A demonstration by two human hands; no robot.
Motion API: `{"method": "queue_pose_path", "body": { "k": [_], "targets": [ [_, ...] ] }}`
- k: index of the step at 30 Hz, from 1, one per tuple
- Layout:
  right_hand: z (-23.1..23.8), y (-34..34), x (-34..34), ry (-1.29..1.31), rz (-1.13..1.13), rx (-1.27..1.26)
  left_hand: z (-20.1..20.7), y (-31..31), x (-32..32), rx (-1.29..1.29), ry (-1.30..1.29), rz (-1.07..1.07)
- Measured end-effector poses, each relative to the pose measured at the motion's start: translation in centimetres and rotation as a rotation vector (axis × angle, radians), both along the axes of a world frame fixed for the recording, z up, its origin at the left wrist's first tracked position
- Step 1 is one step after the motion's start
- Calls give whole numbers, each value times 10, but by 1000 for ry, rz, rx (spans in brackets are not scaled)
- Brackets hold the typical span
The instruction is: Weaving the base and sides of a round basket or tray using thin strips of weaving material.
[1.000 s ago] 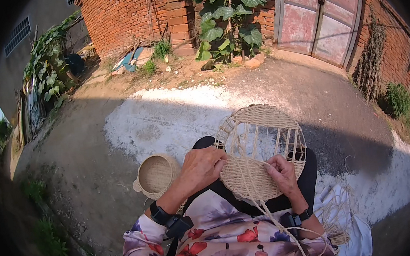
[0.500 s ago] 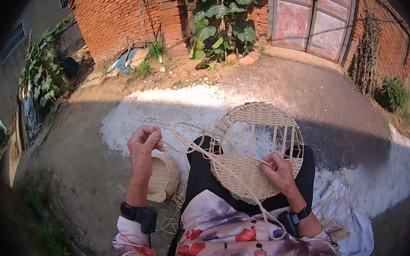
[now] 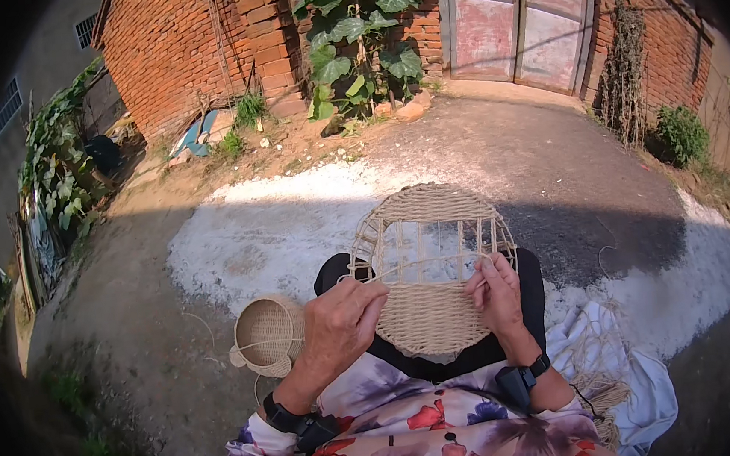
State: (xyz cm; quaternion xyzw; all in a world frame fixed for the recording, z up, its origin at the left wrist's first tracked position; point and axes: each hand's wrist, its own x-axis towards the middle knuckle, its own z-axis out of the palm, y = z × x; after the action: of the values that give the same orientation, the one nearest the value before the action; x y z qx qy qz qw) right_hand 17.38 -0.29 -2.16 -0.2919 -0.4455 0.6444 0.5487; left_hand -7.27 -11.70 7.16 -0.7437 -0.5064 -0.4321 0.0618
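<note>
A half-woven round basket (image 3: 432, 248) of pale cord rests on my dark-trousered lap, its lower part tightly woven and its upper part still bare upright ribs under a woven rim. My left hand (image 3: 338, 324) is at the basket's left edge, fingers pinched on a thin weaving cord (image 3: 419, 265) that runs across the ribs. My right hand (image 3: 494, 291) grips the basket's right side where the same cord reaches the ribs. Both wrists wear dark bands.
A small finished woven basket (image 3: 266, 334) lies on the ground by my left knee. A bundle of loose cord (image 3: 603, 363) sits on a white cloth (image 3: 652, 385) at my right. A brick wall (image 3: 196, 44), leafy plants (image 3: 358, 31) and a red double door (image 3: 520, 18) stand ahead.
My left hand, raised out to the left half a second ago pulling the cord taut, has come back down to the basket's left edge. My right hand stayed on the basket.
</note>
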Motion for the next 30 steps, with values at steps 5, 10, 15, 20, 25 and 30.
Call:
{"method": "queue_pose_path", "body": {
  "k": [5, 10, 15, 20, 25, 30],
  "targets": [
    [4, -2, 19, -151, -71, 19, -62, 44, 36, -134, 153, 83],
    [31, 6, 18, -206, -78, 97, -66, 65, 48, -76, 152, 82],
    [57, 21, 6, -216, 14, 205, -68, 71, 52, -46, -44, 121],
    [27, 15, 30, -281, 27, 46, -76, 66, 48, 12, 22, 69],
    [45, 19, 10, -231, 17, 86, -76, 71, 52, -172, 191, 160],
    [56, 51, -37, -478, 202, 337, -66, 81, 60, -288, 231, 194]
  ]
}}
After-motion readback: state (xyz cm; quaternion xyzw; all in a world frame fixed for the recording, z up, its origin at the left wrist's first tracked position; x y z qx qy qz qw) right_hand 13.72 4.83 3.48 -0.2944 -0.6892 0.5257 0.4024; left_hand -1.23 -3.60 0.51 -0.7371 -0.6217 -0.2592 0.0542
